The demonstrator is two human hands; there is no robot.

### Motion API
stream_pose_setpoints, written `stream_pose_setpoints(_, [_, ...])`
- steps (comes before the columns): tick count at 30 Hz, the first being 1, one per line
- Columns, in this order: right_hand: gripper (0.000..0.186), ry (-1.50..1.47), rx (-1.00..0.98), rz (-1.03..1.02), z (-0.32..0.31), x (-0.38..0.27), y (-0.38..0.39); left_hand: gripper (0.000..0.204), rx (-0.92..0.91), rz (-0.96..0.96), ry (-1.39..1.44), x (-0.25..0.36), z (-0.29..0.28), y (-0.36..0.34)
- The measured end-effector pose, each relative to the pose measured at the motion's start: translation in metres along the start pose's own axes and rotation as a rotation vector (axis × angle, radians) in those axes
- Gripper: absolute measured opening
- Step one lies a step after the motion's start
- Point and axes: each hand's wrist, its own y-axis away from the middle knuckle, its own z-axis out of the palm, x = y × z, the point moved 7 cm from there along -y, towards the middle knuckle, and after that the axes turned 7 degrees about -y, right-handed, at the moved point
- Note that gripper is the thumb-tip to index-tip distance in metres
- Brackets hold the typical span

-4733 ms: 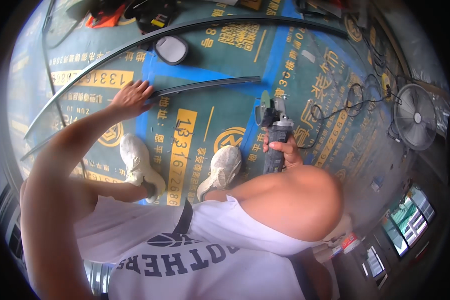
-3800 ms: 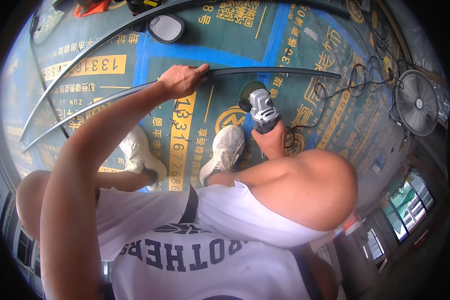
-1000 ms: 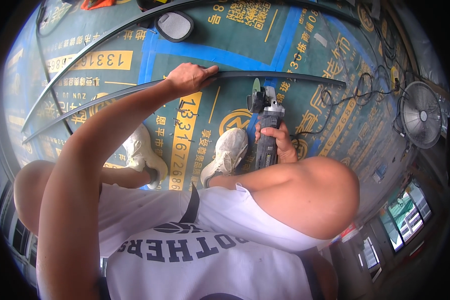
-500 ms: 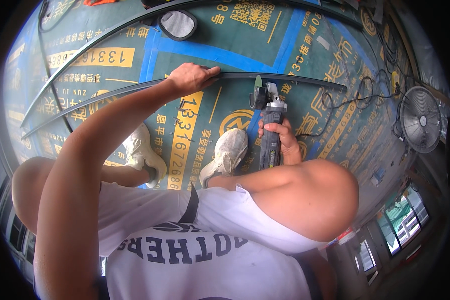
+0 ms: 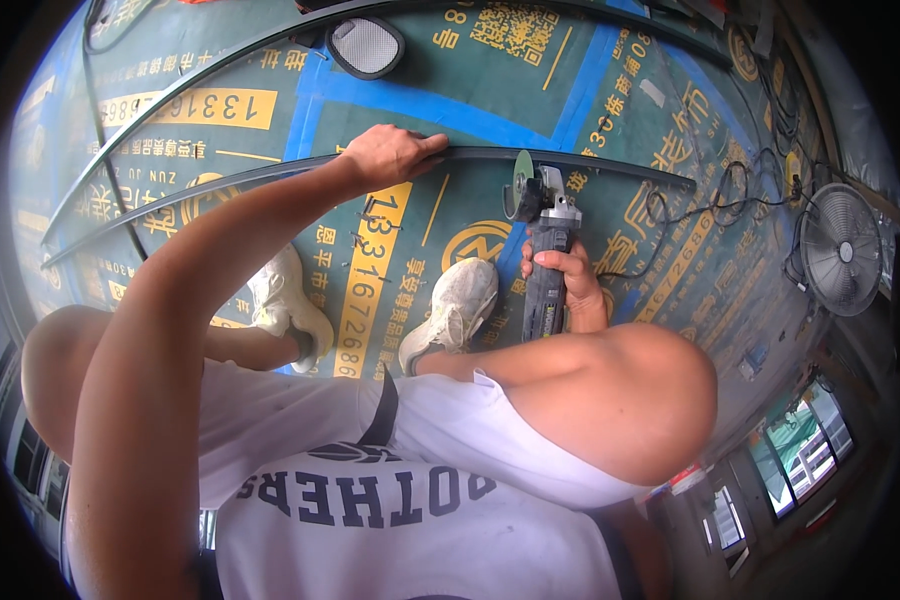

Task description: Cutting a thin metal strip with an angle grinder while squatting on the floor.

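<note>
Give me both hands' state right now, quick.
Left hand: closed over the long dark curved strip, pressing it down.
Right hand: closed around the angle grinder body.

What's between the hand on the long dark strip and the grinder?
In the head view, only a bare stretch of the strip runs from the left hand to the grinder, with printed floor sheet beneath.

Floor covered by green sheeting (image 5: 610,60) with yellow print and blue bands. Fan (image 5: 842,250) standing at right edge, cables (image 5: 730,195) beside. Windows (image 5: 795,450) lower right. Daylight bright.
</note>
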Motion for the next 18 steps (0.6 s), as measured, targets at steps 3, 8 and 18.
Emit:
stream_pose_setpoints(3, [0.054, 0.033, -0.036, -0.003, 0.005, 0.002, -0.004, 0.026, -0.003, 0.014, -0.027, 0.001, -0.001, -0.003])
stream_pose_setpoints(8, [0.052, 0.027, -0.036, 0.003, 0.009, 0.004, -0.009, 0.027, -0.009, 0.001, -0.022, 0.001, 0.001, -0.001])
stream_pose_setpoints(18, [0.045, 0.08, -0.016, -0.056, 0.013, -0.002, -0.014, 0.028, 0.027, 0.005, -0.021, 0.003, 0.001, -0.001])
